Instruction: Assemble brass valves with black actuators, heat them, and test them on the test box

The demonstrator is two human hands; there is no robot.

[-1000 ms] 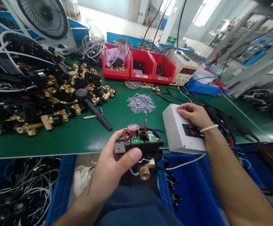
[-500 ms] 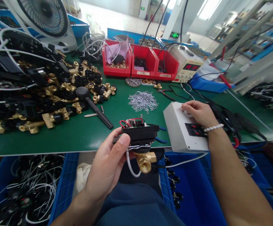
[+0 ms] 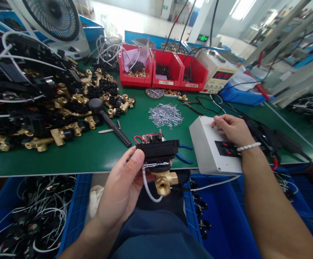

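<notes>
Left hand (image 3: 122, 181) holds a black-cased brass valve (image 3: 158, 149) at six o'clock; right hand (image 3: 232, 129), pinched narrow, touches grey switch box (image 3: 203, 149) at four o'clock.

Valve unit (image 3: 159, 167): black housing (image 3: 158, 151) held roughly level, lower centre of frame; red wires (image 3: 138, 138) exposed above, brass fitting (image 3: 163, 182) carried beneath, white cord (image 3: 147, 190) looped. Pale grey box (image 3: 208, 144): set right of centre, black panel (image 3: 225, 148) inset on top.

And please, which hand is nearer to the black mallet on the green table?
Left. The left hand, holding the valve unit, is just on the near side of the mallet's handle end; the right hand is farther, well to its right, at the white box.
</notes>
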